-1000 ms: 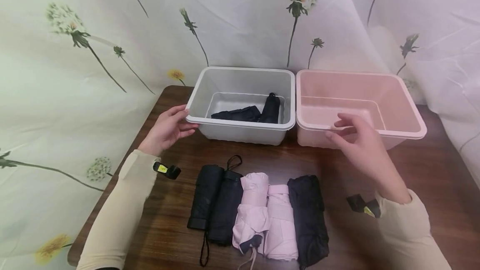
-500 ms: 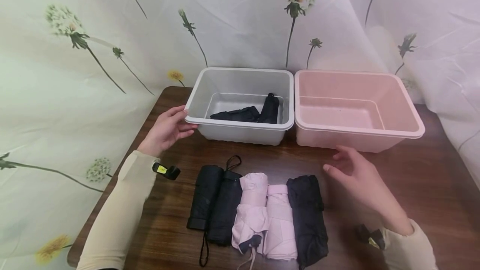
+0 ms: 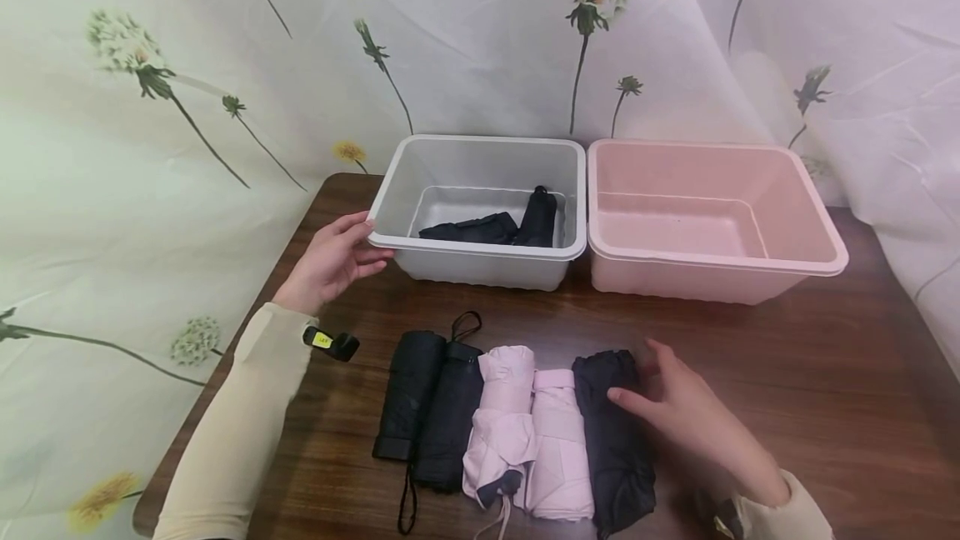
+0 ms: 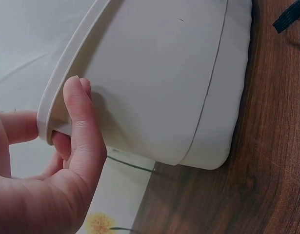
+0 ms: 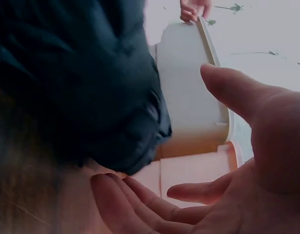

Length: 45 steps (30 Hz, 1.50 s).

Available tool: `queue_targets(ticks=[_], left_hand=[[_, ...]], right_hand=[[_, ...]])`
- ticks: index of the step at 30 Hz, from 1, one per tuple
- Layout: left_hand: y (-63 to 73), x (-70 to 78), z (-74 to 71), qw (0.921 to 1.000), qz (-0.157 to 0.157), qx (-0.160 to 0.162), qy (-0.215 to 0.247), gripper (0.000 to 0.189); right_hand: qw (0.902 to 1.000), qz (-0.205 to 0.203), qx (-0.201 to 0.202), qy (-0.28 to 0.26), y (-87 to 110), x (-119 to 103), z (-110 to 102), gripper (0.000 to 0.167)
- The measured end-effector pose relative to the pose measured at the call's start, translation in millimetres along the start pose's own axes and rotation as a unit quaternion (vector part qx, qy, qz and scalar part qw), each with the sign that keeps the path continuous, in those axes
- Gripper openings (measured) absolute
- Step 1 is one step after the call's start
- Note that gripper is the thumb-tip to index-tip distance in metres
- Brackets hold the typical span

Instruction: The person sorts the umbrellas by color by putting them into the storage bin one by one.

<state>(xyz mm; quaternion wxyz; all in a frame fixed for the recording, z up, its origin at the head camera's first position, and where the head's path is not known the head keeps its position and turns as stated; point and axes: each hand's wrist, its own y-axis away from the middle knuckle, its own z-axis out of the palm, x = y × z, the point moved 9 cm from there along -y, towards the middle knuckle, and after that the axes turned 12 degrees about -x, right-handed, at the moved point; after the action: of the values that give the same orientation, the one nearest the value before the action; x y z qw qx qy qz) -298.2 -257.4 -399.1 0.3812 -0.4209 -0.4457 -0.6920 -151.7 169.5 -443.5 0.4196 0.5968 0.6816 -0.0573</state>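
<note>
Thumb and fingers were spread apart on the right hand [image 3: 701, 419], which held nothing and hung by the far end of the black umbrella [image 3: 615, 448] at the row's right end. That umbrella lay on the brown table [image 3: 810, 373], just beside a pink umbrella [image 3: 558, 448]. If the thumb dug in between them, it might have dragged the pink one along. Grabbing only loose cloth could have let it slip. The left hand [image 3: 327, 265] pinched the rim of the gray tub [image 3: 480, 267]; a hard tug might have tipped it.
</note>
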Motion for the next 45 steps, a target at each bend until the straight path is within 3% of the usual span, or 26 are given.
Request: queue_targets(ticks=[4, 14, 36, 45], left_hand=[[0.5, -0.1, 0.3, 1.0, 0.001, 0.0, 0.0, 0.061], [2.0, -0.5, -0.4, 1.0, -0.001, 0.002, -0.002, 0.061], [0.9, -0.4, 0.4, 1.0, 0.003, -0.001, -0.002, 0.06], [1.2, -0.1, 1.2, 1.0, 0.004, -0.004, -0.001, 0.059]], right_hand=[[0.9998, 0.012, -0.011, 0.015, 1.2, 0.6, 11.3, 0.106], [0.9996, -0.01, 0.008, 0.026, 5.0, -2.7, 26.7, 0.106], [0.9978, 0.052, -0.007, 0.042, -1.9, 3.2, 43.6, 0.126], [0.9971, 0.059, -0.005, 0.047, -1.6, 3.9, 45.8, 0.126]])
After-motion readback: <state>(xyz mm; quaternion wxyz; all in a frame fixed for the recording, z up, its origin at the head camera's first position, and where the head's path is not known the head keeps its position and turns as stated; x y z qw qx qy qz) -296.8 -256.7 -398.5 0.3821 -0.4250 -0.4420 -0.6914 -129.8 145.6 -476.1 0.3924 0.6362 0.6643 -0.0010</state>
